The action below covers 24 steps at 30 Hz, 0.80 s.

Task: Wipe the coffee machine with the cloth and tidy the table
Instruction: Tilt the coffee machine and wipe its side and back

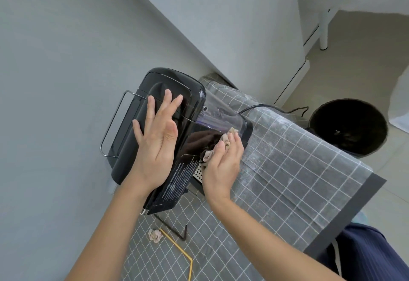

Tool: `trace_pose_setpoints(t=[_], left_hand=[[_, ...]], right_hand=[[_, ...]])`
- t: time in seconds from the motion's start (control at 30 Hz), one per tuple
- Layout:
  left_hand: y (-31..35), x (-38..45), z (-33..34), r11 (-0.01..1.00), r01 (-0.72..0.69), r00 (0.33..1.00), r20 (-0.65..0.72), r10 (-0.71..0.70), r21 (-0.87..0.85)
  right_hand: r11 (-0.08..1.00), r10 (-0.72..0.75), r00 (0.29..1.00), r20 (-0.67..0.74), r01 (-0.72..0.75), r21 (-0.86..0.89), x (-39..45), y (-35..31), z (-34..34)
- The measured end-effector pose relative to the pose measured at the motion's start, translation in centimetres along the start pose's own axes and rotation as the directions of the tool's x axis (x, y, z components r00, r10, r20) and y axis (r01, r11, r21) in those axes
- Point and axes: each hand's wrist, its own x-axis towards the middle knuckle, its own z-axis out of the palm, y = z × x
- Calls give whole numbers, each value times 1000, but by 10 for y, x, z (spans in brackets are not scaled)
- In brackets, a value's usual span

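Note:
The black coffee machine (177,94) stands on a grey checked tablecloth (287,165) near the wall. My left hand (157,139) lies flat on the machine's top with fingers spread, holding nothing. My right hand (223,165) presses a crumpled beige cloth (228,139) against the machine's glossy right side, just below its clear water tank (219,114). Part of the cloth is hidden under my fingers.
A small crumpled beige wad (155,235), a bent yellow straw (181,252) and a dark stick (174,227) lie on the tablecloth in front of the machine. A black bin (347,125) stands on the floor beyond the table. A black cord (265,107) runs off the table's far edge.

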Motion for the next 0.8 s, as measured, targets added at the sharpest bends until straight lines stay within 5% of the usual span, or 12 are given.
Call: trace_pose_setpoints(t=[0.23, 0.4, 0.47, 0.63, 0.8], left_hand=[[-1, 0, 0, 1000, -5, 1000, -11, 5, 18], [-1, 0, 0, 1000, -6, 1000, -8, 7, 22], [-1, 0, -1, 1000, -6, 1000, -3, 6, 22], [-2, 1, 0, 1000, 2, 1000, 0, -2, 15], [-1, -1, 0, 1000, 5, 1000, -4, -5, 5]], right_hand=[[900, -433, 901, 35, 429, 78, -19, -38, -11], [817, -573, 814, 96, 577, -6, -3, -25, -14], [806, -581, 807, 105, 588, -59, 12, -1, -16], [898, -380, 917, 120, 397, -191, 43, 47, -31], [917, -379, 921, 92, 387, -98, 35, 8, -31]])
